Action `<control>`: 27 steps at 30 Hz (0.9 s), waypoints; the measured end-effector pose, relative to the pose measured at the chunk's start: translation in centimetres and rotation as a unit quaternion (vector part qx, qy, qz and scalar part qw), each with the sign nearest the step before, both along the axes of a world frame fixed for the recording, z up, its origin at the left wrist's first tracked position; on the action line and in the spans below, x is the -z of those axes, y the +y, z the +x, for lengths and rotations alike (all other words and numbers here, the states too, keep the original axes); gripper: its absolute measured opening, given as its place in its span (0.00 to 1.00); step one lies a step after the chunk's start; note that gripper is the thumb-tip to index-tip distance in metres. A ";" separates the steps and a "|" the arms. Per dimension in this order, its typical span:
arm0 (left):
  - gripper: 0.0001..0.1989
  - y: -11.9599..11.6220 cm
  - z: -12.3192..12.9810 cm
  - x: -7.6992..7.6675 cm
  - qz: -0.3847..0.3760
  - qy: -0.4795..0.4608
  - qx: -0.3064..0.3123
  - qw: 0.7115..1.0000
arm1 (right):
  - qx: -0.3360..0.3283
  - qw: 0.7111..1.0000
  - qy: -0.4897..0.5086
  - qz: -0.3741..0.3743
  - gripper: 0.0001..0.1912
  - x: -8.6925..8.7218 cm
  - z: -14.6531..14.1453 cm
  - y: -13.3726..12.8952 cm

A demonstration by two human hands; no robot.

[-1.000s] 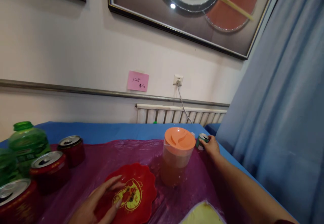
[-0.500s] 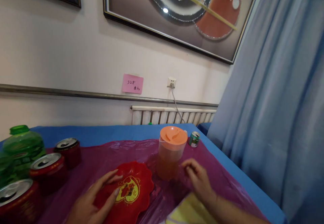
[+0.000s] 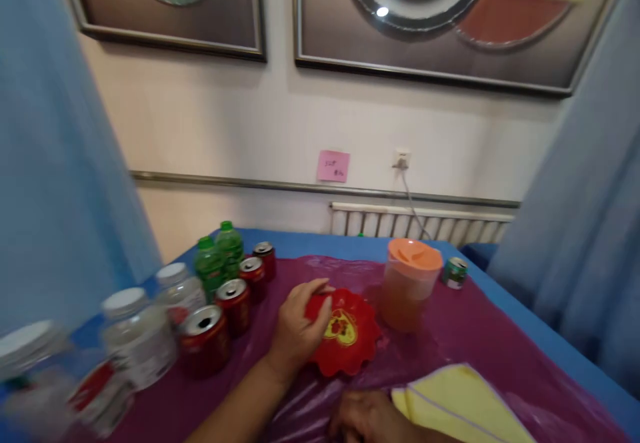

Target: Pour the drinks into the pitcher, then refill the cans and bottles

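Note:
A red scalloped plate [image 3: 367, 336] with a yellow and red print lies on the purple plastic sheet [image 3: 445, 336]. My left hand [image 3: 297, 323] is at its left side, thumb apart from the curved fingers, holding nothing; I cannot tell whether it touches the rim. Lower down, my right hand [image 3: 367, 416] is curled with its fingertips down near the sheet, left of a folded yellow cloth [image 3: 460, 403]. What those fingers hold, if anything, is hidden. Behind and to the right of the plate is a pitcher [image 3: 407, 289] with an orange lid and amber liquid.
Several red cans [image 3: 234, 306] form a row on the left, beside green bottles [image 3: 229, 249] and white-lidded jars [image 3: 137, 336]. A small green can [image 3: 455, 273] stands right of the pitcher. Blue curtains [image 3: 585, 249] hang at both sides.
The view has swung left and back, bringing the jars and left curtain in. My right hand has moved from beside the pitcher down toward the near edge, below the plate. My left hand stays by the plate.

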State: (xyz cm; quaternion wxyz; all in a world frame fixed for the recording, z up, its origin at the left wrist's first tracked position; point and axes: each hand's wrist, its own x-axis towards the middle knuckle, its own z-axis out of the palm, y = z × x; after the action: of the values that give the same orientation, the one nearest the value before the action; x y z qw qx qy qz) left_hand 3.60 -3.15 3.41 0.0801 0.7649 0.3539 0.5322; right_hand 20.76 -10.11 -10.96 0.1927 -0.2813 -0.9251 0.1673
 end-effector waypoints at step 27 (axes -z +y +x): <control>0.39 -5.1 -14.3 0.7 -0.145 0.079 -0.349 0.923 | -0.042 0.974 0.121 0.188 0.05 -2.6 0.6 -3.5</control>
State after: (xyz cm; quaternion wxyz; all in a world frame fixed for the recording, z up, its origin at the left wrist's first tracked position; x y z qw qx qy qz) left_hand -10.69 -8.26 2.70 -0.0291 0.6127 0.6766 0.4074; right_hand 21.32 -13.63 -8.37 0.3451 -0.1787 -0.9209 0.0308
